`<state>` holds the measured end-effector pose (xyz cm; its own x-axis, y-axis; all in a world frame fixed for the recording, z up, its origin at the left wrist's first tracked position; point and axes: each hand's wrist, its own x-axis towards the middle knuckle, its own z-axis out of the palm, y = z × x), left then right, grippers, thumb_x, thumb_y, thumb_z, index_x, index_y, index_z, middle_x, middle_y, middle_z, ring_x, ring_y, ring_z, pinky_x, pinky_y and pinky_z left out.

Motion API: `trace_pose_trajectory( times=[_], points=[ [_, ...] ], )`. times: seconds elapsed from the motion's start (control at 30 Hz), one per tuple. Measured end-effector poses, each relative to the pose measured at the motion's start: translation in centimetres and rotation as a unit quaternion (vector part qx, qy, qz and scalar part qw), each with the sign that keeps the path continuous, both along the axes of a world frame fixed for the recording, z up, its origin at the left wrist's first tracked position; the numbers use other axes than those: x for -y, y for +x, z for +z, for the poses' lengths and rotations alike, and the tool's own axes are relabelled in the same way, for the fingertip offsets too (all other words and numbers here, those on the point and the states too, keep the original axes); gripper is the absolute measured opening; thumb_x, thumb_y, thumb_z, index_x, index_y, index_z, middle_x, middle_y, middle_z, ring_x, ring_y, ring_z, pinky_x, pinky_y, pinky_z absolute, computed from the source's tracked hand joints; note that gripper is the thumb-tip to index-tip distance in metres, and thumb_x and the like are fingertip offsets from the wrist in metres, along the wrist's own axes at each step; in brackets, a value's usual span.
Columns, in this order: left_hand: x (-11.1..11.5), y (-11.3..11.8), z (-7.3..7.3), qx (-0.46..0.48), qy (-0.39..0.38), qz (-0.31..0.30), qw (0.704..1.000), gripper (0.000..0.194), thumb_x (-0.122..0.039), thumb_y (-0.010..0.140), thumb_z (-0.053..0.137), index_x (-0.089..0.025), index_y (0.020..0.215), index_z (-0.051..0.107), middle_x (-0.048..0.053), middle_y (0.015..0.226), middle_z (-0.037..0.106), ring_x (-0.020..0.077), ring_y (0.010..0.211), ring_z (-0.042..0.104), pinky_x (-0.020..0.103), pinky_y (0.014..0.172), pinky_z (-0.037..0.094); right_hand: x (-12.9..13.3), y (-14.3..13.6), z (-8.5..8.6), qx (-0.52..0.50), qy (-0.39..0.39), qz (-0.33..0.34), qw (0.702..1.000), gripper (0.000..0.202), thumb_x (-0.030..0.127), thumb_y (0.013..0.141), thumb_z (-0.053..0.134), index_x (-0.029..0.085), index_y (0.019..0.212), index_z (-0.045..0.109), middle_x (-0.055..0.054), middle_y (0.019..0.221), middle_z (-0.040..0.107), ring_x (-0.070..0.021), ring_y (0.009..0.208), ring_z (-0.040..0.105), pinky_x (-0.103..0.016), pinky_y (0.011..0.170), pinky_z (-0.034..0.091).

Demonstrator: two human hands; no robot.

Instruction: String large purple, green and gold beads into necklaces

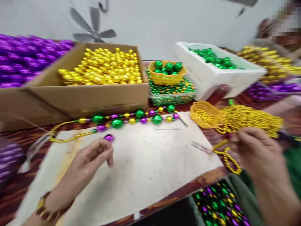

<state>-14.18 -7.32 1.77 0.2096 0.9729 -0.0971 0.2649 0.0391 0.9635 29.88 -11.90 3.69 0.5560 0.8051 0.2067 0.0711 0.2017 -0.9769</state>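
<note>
My left hand (97, 157) is over the left part of the white sheet (145, 163), its fingers curled in a loose pinch. A purple bead (109, 138) sits right at its fingertips. My right hand (249, 147) is at the right, blurred, fingers drawn together beside the yellow bead strands (251, 119); what it grips is too small to make out. A short yellow strand (231, 161) hangs or lies just left of it. Along the sheet's back edge lies a necklace of green, purple and yellow beads (117, 123).
Behind stand a cardboard box (94, 97) of gold beads, a yellow basket (166, 78) with green balls, and a white foam box (218, 78). An orange basket (203, 114) and scissors-like pliers (199, 147) are at the right. Mixed beads (221, 204) lie below the table edge.
</note>
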Motion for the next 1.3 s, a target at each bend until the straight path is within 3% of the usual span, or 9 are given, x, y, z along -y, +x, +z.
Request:
trace_pose_trajectory(
  times=[0.07,0.17,0.23,0.33,0.47,0.6,0.87,1.13,1.3],
  points=[
    [2.6,6.0,-0.7,0.187,-0.167,-0.018,0.968,0.015,-0.035,0.088,0.058,-0.020,0.087,0.056,-0.001,0.060,0.057,0.0120,0.052,0.052,0.024,0.054,0.042,0.0,-0.1,0.0,-0.029,-0.021,0.060,0.998,0.005,0.019,0.081,0.068,0.018,0.084,0.063,-0.001,0.066,0.061,-0.0119,0.054,0.057,-0.022,0.048,0.043],
    [5.9,14.5,-1.2,0.385,-0.354,-0.054,0.850,0.014,-0.030,0.084,0.065,-0.020,0.083,0.054,0.001,0.071,0.058,0.0155,0.067,0.059,0.025,0.056,0.047,0.2,-1.5,-0.9,-0.019,-0.036,0.117,0.992,0.005,0.023,0.087,0.062,0.019,0.084,0.061,0.001,0.069,0.062,-0.0094,0.055,0.054,-0.020,0.050,0.041],
    [6.6,18.6,-1.7,0.433,-0.353,-0.042,0.829,0.011,-0.026,0.084,0.065,-0.019,0.085,0.056,0.005,0.090,0.064,0.0196,0.092,0.062,0.031,0.077,0.051,0.6,-2.9,-1.9,0.005,-0.065,0.154,0.986,0.008,0.024,0.089,0.060,0.019,0.084,0.060,0.001,0.071,0.062,-0.0085,0.055,0.054,-0.019,0.050,0.039],
    [5.8,21.4,-2.9,0.436,-0.282,0.008,0.854,0.009,-0.025,0.087,0.062,-0.017,0.086,0.058,0.009,0.108,0.066,0.0223,0.114,0.056,0.037,0.102,0.038,1.4,-5.2,-3.8,0.039,-0.118,0.203,0.971,0.012,0.027,0.090,0.058,0.018,0.083,0.059,0.002,0.071,0.061,-0.0081,0.055,0.052,-0.019,0.051,0.040],
    [4.3,21.0,-4.3,0.430,-0.245,0.024,0.869,0.008,-0.023,0.088,0.061,-0.017,0.086,0.058,0.010,0.107,0.069,0.0228,0.116,0.056,0.041,0.108,0.030,2.3,-8.0,-6.7,0.092,-0.173,0.248,0.949,0.015,0.028,0.092,0.053,0.018,0.082,0.058,0.003,0.068,0.056,-0.0081,0.053,0.048,-0.019,0.049,0.037],
    [3.8,19.9,-4.7,0.434,-0.239,0.033,0.868,0.005,-0.022,0.089,0.060,-0.018,0.089,0.056,0.008,0.095,0.071,0.0212,0.105,0.062,0.042,0.103,0.034,2.5,-9.7,-8.3,0.128,-0.203,0.283,0.928,0.014,0.025,0.092,0.048,0.019,0.081,0.056,0.004,0.065,0.052,-0.0084,0.053,0.044,-0.019,0.048,0.033],
    [2.8,19.1,-4.8,0.441,-0.232,0.064,0.865,0.008,-0.020,0.087,0.062,-0.018,0.089,0.055,0.002,0.083,0.064,0.0169,0.085,0.065,0.035,0.091,0.045,2.6,-10.0,-7.9,0.190,-0.210,0.333,0.899,0.013,0.014,0.086,0.048,0.020,0.075,0.053,0.006,0.059,0.044,-0.0084,0.055,0.040,-0.019,0.052,0.030],
    [2.7,18.2,-5.1,0.420,-0.227,0.051,0.878,0.008,-0.022,0.087,0.061,-0.018,0.091,0.055,0.001,0.079,0.060,0.0110,0.069,0.060,0.026,0.072,0.048,2.6,-10.4,-8.2,0.235,-0.218,0.363,0.875,0.013,0.010,0.083,0.049,0.020,0.076,0.053,0.007,0.059,0.045,-0.0080,0.055,0.041,-0.019,0.053,0.028],
    [2.6,17.6,-5.2,0.417,-0.227,0.044,0.879,0.026,-0.019,0.087,0.062,-0.019,0.112,0.054,-0.001,0.077,0.058,0.0092,0.067,0.057,0.023,0.071,0.048,2.1,-9.9,-7.9,0.261,-0.203,0.386,0.861,0.013,0.012,0.085,0.051,0.021,0.077,0.057,0.007,0.061,0.048,-0.0071,0.055,0.042,-0.018,0.054,0.029]
  ],
)
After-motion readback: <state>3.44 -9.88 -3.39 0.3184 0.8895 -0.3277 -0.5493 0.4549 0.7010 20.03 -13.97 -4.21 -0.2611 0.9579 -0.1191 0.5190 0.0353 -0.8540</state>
